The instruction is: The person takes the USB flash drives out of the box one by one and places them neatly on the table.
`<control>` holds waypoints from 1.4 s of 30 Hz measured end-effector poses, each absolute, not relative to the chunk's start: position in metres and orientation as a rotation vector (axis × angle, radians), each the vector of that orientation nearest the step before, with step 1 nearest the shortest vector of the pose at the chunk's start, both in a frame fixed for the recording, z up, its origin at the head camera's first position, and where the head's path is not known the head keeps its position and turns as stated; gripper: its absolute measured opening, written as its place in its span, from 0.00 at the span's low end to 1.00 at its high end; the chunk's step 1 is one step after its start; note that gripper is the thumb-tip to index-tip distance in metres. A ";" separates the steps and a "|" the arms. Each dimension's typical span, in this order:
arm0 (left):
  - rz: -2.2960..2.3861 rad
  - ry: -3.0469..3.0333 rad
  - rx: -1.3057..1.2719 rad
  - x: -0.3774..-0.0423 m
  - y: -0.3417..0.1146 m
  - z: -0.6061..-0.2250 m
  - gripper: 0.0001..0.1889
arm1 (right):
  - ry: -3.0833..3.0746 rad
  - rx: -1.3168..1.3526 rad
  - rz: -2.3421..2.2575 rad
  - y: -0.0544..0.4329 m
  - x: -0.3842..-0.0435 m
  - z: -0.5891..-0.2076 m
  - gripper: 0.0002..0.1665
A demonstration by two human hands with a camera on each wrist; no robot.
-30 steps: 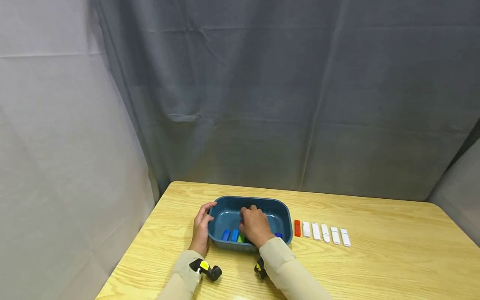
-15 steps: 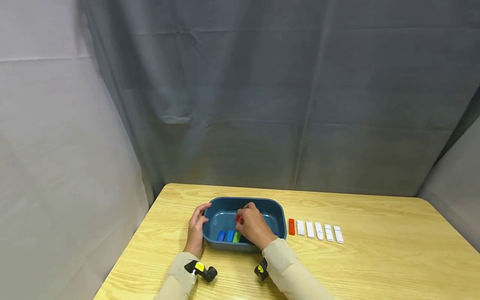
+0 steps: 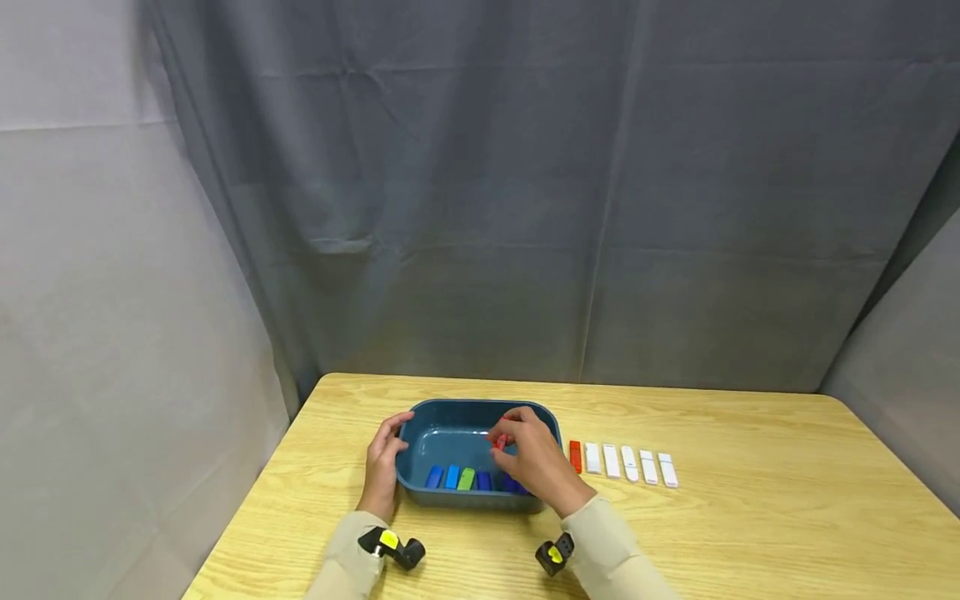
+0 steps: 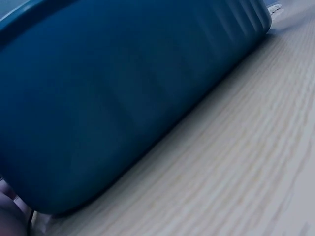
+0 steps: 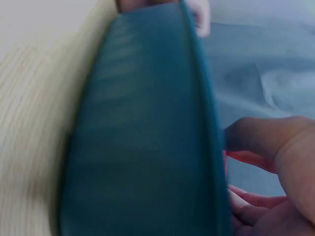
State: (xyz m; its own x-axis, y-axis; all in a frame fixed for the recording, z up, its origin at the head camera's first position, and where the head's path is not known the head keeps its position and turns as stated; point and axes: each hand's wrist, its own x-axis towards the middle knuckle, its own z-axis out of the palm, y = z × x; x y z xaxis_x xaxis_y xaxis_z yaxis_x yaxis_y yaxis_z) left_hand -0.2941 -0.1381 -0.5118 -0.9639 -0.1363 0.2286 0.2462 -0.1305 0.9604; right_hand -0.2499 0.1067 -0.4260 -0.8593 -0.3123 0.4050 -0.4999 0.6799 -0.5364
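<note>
My right hand [image 3: 534, 454] is over the right part of a dark blue-green plastic basin [image 3: 480, 500], pinching a small red USB stick [image 3: 501, 442] between thumb and fingers. Most of the stick is hidden by the fingers. In the right wrist view the thumb [image 5: 266, 135] shows just past the basin's rim. At the basin's left end my left hand [image 3: 382, 467] holds the rim, fingers spread along it. Inside, along the near wall, lie blue sticks [image 3: 452, 477], a green stick [image 3: 467, 479] and darker blue sticks [image 3: 483, 481], partly hidden by the wall and right hand.
On the wooden table [image 3: 750, 500], right of the basin, a red stick [image 3: 575, 457] and several white sticks [image 3: 611, 461] lie in a row. Grey curtains [image 3: 450, 208] hang behind the table and at both sides.
My right hand has risen from the near middle of the basin and moved right with the red USB stick, uncovering more sticks. The left hand stays at the rim; the head view has shifted slightly.
</note>
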 end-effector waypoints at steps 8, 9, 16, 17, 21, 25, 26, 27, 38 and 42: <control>-2.177 -1.879 -0.097 -0.295 -0.138 -0.513 0.24 | -2.529 0.554 1.029 0.139 -0.246 -0.424 0.10; -2.181 -1.879 -0.096 -0.295 -0.138 -0.513 0.24 | -2.526 0.536 1.026 0.143 -0.247 -0.424 0.10; -2.207 -1.875 -0.112 -0.293 -0.137 -0.510 0.23 | -2.527 0.405 1.042 0.171 -0.252 -0.422 0.12; -2.207 -1.878 -0.112 -0.293 -0.137 -0.509 0.23 | -2.537 0.384 1.036 0.175 -0.253 -0.422 0.13; -2.195 -1.878 -0.092 -0.293 -0.135 -0.507 0.23 | -2.590 0.306 1.024 0.186 -0.256 -0.425 0.16; -2.178 -1.851 -0.074 -0.296 -0.136 -0.510 0.23 | -2.621 0.283 1.018 0.193 -0.260 -0.432 0.18; -2.179 -1.847 -0.074 -0.296 -0.137 -0.510 0.23 | -2.625 0.285 1.013 0.194 -0.261 -0.434 0.18; -2.183 -1.841 -0.072 -0.296 -0.137 -0.510 0.23 | -2.627 0.287 1.011 0.195 -0.262 -0.436 0.18; -2.193 -1.832 -0.037 -0.293 -0.149 -0.508 0.24 | -2.679 0.341 0.961 0.197 -0.267 -0.452 0.23; -2.199 -1.850 -0.026 -0.292 -0.152 -0.505 0.24 | -2.681 0.395 0.882 0.196 -0.268 -0.457 0.24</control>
State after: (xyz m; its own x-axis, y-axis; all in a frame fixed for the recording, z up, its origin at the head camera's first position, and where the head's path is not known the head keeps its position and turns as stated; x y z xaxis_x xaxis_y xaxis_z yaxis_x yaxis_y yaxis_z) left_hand -0.2916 -0.1515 -0.5051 -0.9641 -0.1911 0.1843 0.2143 -0.1503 0.9651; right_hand -0.2680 0.1965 -0.4572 -0.9200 -0.1664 0.3548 -0.3445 0.7750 -0.5299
